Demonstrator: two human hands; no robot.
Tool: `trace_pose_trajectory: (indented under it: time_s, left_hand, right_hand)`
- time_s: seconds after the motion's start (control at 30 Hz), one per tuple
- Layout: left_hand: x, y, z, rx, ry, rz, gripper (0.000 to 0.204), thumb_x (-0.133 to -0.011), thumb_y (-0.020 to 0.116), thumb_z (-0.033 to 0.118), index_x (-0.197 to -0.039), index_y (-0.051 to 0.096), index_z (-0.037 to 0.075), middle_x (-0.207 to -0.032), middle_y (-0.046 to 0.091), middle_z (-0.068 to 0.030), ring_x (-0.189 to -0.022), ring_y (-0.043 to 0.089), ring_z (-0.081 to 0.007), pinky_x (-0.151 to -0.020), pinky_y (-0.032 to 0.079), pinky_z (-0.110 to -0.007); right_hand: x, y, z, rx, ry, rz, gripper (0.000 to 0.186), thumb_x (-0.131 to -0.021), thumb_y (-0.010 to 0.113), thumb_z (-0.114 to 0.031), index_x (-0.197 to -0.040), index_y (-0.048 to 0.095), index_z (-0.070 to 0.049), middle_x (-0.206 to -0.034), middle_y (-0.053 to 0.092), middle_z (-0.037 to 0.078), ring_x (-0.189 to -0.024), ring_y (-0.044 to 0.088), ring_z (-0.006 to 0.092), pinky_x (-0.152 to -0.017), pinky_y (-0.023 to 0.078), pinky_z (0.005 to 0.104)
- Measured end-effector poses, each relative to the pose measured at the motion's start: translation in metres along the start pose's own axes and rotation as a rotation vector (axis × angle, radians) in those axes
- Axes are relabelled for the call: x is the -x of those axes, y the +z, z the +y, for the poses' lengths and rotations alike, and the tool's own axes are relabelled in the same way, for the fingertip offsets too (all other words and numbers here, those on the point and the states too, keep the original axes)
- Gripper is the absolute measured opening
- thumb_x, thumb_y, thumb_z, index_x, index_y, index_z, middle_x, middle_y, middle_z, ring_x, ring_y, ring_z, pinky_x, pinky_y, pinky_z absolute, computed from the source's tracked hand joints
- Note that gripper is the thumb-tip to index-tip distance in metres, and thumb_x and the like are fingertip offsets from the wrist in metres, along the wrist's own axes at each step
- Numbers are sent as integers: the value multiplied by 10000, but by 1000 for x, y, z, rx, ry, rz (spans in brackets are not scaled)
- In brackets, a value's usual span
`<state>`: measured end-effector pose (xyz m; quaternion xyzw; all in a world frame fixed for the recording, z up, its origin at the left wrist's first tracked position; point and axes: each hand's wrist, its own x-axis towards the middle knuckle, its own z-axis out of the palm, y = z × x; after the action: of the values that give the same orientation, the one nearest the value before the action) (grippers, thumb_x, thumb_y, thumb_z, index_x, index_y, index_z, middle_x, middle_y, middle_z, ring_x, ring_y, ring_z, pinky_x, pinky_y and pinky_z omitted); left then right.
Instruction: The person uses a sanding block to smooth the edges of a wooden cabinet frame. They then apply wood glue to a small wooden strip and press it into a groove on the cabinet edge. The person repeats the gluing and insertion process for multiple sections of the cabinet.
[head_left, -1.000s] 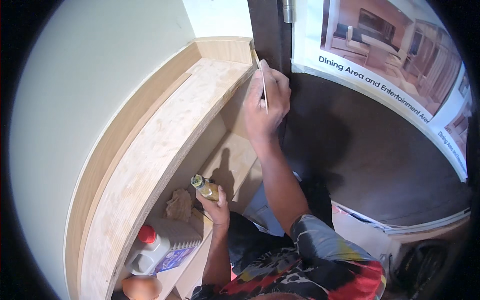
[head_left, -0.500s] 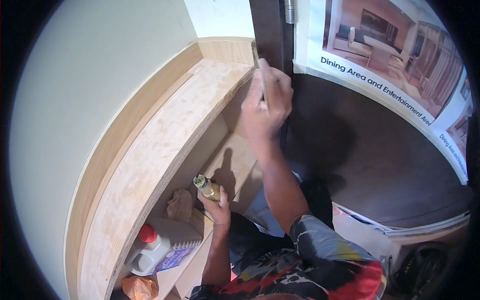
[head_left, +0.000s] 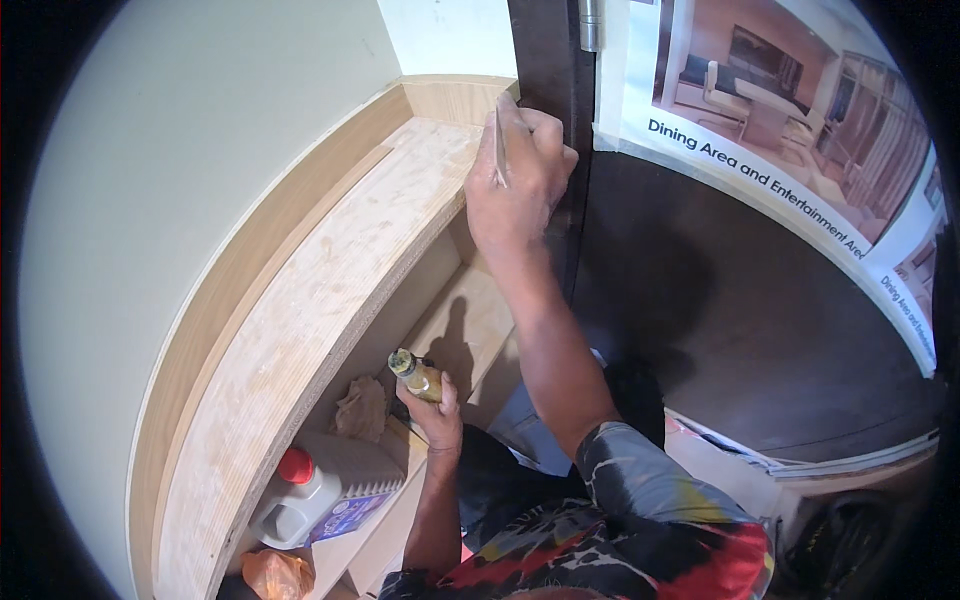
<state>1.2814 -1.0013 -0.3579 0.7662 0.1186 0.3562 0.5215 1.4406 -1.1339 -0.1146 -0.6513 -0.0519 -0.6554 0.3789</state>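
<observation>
Beside the dark door frame (head_left: 553, 60), pinches a thin strip (head_left: 499, 145) in the right hand (head_left: 522, 178); lower left, wraps the left hand (head_left: 434, 418) around a bottle (head_left: 420, 379). Has the wooden shelf (head_left: 310, 290) edge just left of the right hand, room rightward before a dark panel (head_left: 750, 320). Left of the left hand, meets a crumpled wad (head_left: 361, 410) and red-capped jug (head_left: 345, 470).

A hand could pass along the top shelf (head_left: 290, 290); end board (head_left: 450, 102) and right hand (head_left: 522, 185) obstruct its far right corner.
</observation>
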Motion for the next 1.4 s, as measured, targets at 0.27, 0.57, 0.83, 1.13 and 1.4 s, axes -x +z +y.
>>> trace_pose_trajectory:
  time_s: [0.27, 0.57, 0.83, 1.13, 1.4]
  left_hand:
    - [0, -1, 1, -57, 2, 30, 617, -866, 693, 201, -1318, 343, -33, -1142, 537, -193, -999, 545, -276, -911, 436, -378]
    - [0, 0, -2, -34, 0, 33, 607, -854, 704, 144, -1305, 337, -29, -1121, 530, -149, -973, 549, -226, -878, 458, -355]
    - [0, 2, -1, 31, 1, 40, 622, -844, 714, 157, -1305, 340, -31, -1105, 536, -149, -959, 553, -220, -864, 463, -351]
    - [-1, 3, -5, 33, 27, 33, 611, -849, 699, 137, -1309, 336, -34, -1089, 558, -158, -940, 571, -227, -857, 472, -355]
    - [-2, 2, 2, 41, -2, 37, 608, -846, 703, 135, -1306, 340, -28, -1087, 556, -156, -956, 571, -228, -872, 468, -354]
  right_hand:
    - [18, -21, 8, -91, -46, -22, 262, -857, 628, -15, -1116, 658, 6, -1006, 614, 117, -920, 604, 258, -767, 432, 398]
    - [21, -20, 7, 60, 56, -118, 293, -887, 580, -44, -1175, 610, -1, -1008, 598, 131, -899, 603, 299, -772, 440, 426]
    - [-4, -5, -1, -119, 135, -133, 332, -889, 572, -72, -1216, 558, -11, -1003, 560, 150, -880, 572, 306, -801, 402, 429]
    - [19, -19, 16, -79, -6, -66, 385, -831, 620, -22, -1214, 587, -20, -1012, 566, 105, -948, 566, 275, -824, 388, 415]
    - [5, -11, 3, 62, 69, -304, 656, -681, 748, -9, -1300, 530, -9, -1178, 506, 129, -1083, 497, 275, -939, 342, 420]
